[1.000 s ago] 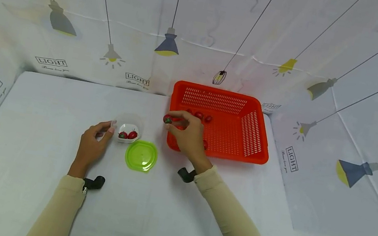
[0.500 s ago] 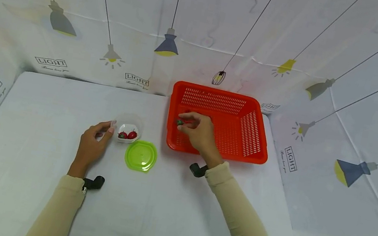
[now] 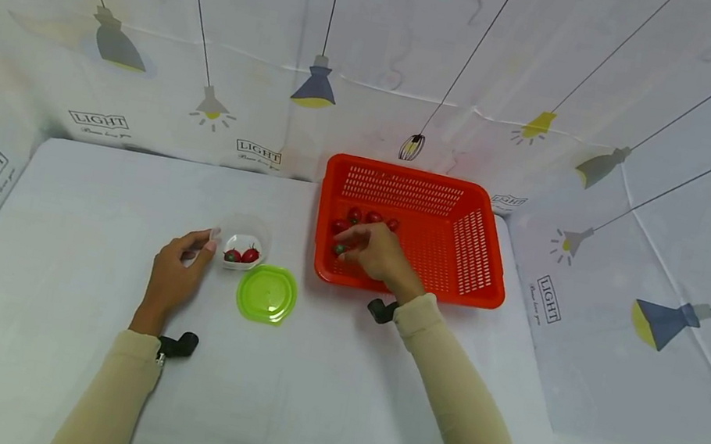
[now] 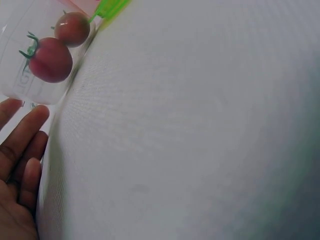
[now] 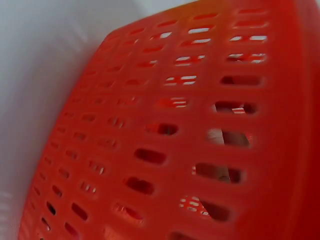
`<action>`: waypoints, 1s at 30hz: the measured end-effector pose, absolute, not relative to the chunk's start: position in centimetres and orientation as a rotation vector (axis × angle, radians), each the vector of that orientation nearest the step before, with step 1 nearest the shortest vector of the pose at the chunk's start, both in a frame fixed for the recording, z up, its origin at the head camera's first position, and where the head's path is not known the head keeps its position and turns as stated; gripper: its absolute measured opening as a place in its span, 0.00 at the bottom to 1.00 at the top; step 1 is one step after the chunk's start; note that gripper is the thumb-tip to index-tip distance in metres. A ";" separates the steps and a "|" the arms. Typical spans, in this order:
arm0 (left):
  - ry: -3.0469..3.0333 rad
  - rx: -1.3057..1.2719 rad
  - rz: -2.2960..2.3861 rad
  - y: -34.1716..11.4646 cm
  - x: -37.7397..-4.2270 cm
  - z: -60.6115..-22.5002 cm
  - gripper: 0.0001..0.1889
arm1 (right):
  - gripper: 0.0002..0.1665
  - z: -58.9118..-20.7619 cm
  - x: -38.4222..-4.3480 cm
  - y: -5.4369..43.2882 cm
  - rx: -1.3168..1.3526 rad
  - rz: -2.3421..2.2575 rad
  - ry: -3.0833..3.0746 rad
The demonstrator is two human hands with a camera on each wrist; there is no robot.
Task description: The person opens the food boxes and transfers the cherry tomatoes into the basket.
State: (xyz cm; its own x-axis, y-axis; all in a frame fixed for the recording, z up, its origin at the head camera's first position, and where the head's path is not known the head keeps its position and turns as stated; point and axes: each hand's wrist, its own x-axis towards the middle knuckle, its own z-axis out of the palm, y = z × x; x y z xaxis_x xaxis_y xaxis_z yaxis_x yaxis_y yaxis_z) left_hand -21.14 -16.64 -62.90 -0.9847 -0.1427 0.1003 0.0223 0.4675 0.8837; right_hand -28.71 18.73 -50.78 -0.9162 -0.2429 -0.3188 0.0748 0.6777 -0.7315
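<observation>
My left hand (image 3: 175, 271) pinches the near-left edge of a small clear plastic container (image 3: 260, 229) with thumb and index finger. Two cherry tomatoes (image 4: 50, 60) with green stems sit inside it. In the left wrist view, the left fingers (image 4: 30, 127) lie right at the container's wall. My right hand (image 3: 380, 254) is down inside the red slotted basket (image 3: 421, 174), its thumb and index finger around a cherry tomato (image 3: 339, 249) that shows its green top. Several more tomatoes (image 3: 374, 217) lie by those fingertips. The basket's wall (image 5: 280, 150) hides most of that hand in the right wrist view.
A round green lid (image 3: 267, 294) lies flat just right of and nearer than the container. All of it stands on a white-covered table (image 3: 288, 401). Behind and at the sides hangs a white sheet (image 3: 388, 37) printed with lamps.
My right hand has carried its tomato from above the basket's left edge rightward and down into the basket. The left hand and the container have stayed where they were.
</observation>
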 end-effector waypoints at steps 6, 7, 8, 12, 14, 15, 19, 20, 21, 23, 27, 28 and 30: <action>-2.557 0.112 -1.532 -16.7 -21.2 -63.2 0.23 | 0.18 -51.0 -29.2 18.8 -0.091 -1.026 2.490; -2.555 0.113 -1.534 -16.7 -21.2 -63.2 0.23 | 0.17 -51.1 -29.2 18.8 -0.084 -1.019 2.487; -2.552 0.113 -1.535 -16.7 -21.2 -63.2 0.23 | 0.17 -51.1 -29.3 18.8 -0.078 -1.013 2.485; -2.551 0.116 -1.532 -16.6 -21.2 -63.2 0.23 | 0.18 -51.4 -29.5 18.9 -0.068 -1.002 2.478; -2.545 0.118 -1.534 -16.6 -21.2 -63.2 0.22 | 0.18 -51.6 -29.6 19.0 -0.065 -1.001 2.477; -2.543 0.118 -1.536 -16.6 -21.2 -63.2 0.22 | 0.18 -51.6 -29.6 19.0 -0.064 -1.001 2.476; -2.538 0.119 -1.545 -16.6 -21.3 -63.3 0.22 | 0.18 -52.0 -29.8 19.1 -0.069 -0.985 2.473; -2.539 0.118 -1.548 -16.6 -21.3 -63.2 0.22 | 0.18 -52.1 -29.8 19.1 -0.070 -0.981 2.472; -2.541 0.116 -1.548 -16.6 -21.2 -63.2 0.22 | 0.18 -52.2 -29.9 19.2 -0.072 -0.978 2.471; -2.542 0.115 -1.551 -16.6 -21.2 -63.1 0.23 | 0.18 -52.4 -29.9 19.2 -0.070 -0.979 2.469; -2.542 0.115 -1.549 -16.7 -21.2 -63.1 0.23 | 0.18 -52.7 -30.0 19.3 -0.062 -0.997 2.467; -2.541 0.116 -1.549 -16.7 -21.2 -63.1 0.23 | 0.18 -52.7 -30.1 19.3 -0.061 -1.000 2.470; -2.540 0.117 -1.546 -16.7 -21.2 -63.2 0.23 | 0.18 -52.8 -30.1 19.4 -0.058 -1.000 2.478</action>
